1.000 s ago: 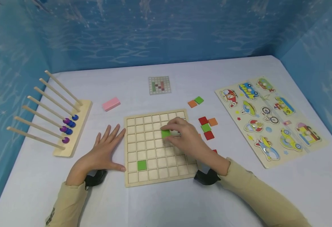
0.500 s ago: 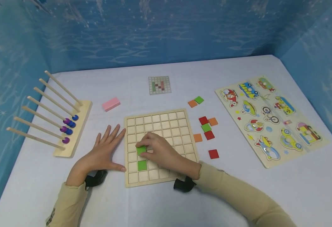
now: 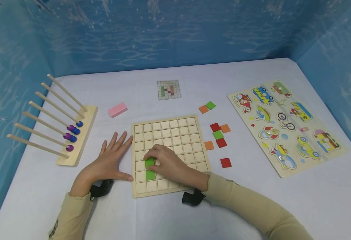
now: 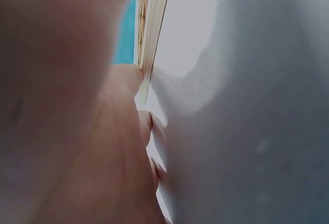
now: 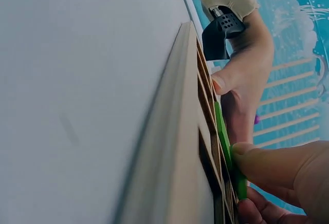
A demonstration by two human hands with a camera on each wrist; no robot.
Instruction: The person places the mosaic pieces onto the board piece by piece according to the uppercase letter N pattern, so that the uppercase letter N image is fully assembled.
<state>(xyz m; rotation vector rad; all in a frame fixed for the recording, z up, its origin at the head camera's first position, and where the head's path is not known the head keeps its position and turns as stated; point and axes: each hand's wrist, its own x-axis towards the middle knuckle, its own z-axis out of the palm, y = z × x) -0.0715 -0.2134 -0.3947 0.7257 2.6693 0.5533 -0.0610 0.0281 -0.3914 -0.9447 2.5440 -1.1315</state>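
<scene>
My right hand (image 3: 171, 165) pinches a green square tile (image 3: 149, 162) between thumb and fingers, low over a cell near the left side of the wooden grid board (image 3: 175, 140). Directly below it, toward me, a second green tile (image 3: 150, 175) sits in its cell. In the right wrist view the pinched green tile (image 5: 240, 183) stands close against the board's dividers. My left hand (image 3: 111, 161) lies flat on the table with fingers spread, its fingertips and thumb touching the board's left edge. The left wrist view shows mostly that hand's skin and the board's edge (image 4: 154, 34).
Several loose red, orange and green tiles lie right of the board, such as a red tile (image 3: 225, 162). A pattern card (image 3: 175, 95) and a pink block (image 3: 117, 110) lie beyond it. A peg rack (image 3: 84, 133) with beads stands left; a vehicle puzzle (image 3: 268, 146) lies right.
My right hand has carried the green tile leftward and toward me across the board, then lowered it over the cell above the other green tile. My left hand has stayed still.
</scene>
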